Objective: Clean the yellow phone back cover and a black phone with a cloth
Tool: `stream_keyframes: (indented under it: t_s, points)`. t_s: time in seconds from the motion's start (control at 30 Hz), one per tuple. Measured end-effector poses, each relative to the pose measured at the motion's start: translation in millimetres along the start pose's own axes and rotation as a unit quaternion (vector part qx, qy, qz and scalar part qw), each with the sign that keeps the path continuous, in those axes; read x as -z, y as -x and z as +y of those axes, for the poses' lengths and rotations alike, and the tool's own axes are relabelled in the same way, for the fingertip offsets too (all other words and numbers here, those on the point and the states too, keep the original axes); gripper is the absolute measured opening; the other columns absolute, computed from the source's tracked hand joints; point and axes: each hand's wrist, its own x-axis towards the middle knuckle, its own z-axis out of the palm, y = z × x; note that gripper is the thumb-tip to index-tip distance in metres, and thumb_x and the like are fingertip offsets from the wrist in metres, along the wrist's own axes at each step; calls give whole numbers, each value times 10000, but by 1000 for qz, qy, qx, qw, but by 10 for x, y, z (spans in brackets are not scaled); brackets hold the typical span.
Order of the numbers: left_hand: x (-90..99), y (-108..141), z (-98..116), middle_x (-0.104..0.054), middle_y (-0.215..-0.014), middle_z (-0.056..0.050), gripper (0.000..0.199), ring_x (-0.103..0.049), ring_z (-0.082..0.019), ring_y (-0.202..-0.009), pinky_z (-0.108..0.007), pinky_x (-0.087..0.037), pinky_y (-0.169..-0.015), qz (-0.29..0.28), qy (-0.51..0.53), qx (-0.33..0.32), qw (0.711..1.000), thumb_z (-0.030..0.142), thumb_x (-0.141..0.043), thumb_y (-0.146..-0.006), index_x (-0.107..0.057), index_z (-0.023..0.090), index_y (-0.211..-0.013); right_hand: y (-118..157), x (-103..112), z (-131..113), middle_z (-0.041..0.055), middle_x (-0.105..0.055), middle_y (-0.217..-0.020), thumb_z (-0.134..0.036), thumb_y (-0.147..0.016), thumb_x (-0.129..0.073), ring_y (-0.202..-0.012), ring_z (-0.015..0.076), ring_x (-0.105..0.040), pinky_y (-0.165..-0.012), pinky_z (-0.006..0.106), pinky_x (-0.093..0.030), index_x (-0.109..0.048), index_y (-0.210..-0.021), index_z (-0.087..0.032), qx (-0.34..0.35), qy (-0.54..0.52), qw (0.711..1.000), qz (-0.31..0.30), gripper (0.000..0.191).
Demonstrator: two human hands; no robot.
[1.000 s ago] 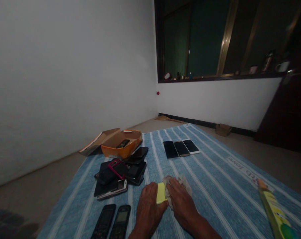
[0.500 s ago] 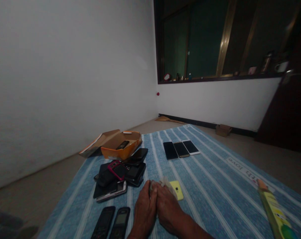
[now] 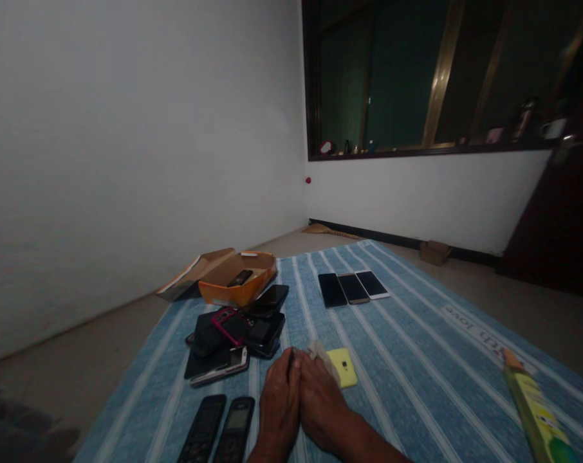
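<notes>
My left hand (image 3: pixel 280 402) and my right hand (image 3: pixel 323 399) are pressed together low over the striped blue cloth (image 3: pixel 407 379), fingers curled. A crumpled pale cloth (image 3: pixel 323 357) pokes out past the fingers of my right hand, which grips it. Whatever my left hand holds is hidden between the hands. Just right of them lies a yellow phone or back cover (image 3: pixel 343 368). Two dark keypad phones (image 3: pixel 234 427) lie left of my left hand. Beyond them is a pile of phones (image 3: pixel 231 334), one with a pink frame.
An open orange box (image 3: pixel 238 283) with a dark phone inside stands behind the pile. Three phones (image 3: pixel 353 288) lie side by side farther back. A yellow-green bottle or tube (image 3: pixel 537 411) is at the right. A cardboard box (image 3: pixel 435 253) sits on the floor.
The view has shifted slightly. The hands stay together, and the pale cloth beside the right hand has changed shape a little.
</notes>
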Motion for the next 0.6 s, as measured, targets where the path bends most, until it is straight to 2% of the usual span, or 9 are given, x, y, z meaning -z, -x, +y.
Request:
stream_keyframes:
  t_s: [0.2,0.4,0.6]
  points:
    - [-8,-13,-70,-683,-1127,-181,599,-629,-315,-1110,-527,-467,-1026,38,-12,7,999,568,-402,-822,-646,105,-1113,71,-196,36,174,-457,-1460,-78,-876,-424,-1375,261,-388,-1113,454,-379,-280,-1503,-95,26,20,998,56,644]
    - [-2,-40,-98,-686,-1105,-197,649,-632,-337,-1098,-547,-466,-1013,64,-19,18,998,617,-361,-810,-643,105,-1091,-81,-140,-12,151,-550,-1359,-117,-900,-464,-1252,253,-505,-1070,445,-402,-333,-1485,-168,38,4,998,43,601]
    - [19,-44,-133,-694,-1108,-186,585,-631,-342,-1098,-546,-457,-1017,66,-26,9,997,590,-401,-798,-650,130,-1058,11,-220,-38,160,-499,-1419,-112,-884,-472,-1321,273,-437,-1083,446,-389,-313,-1494,-146,27,21,997,62,631]
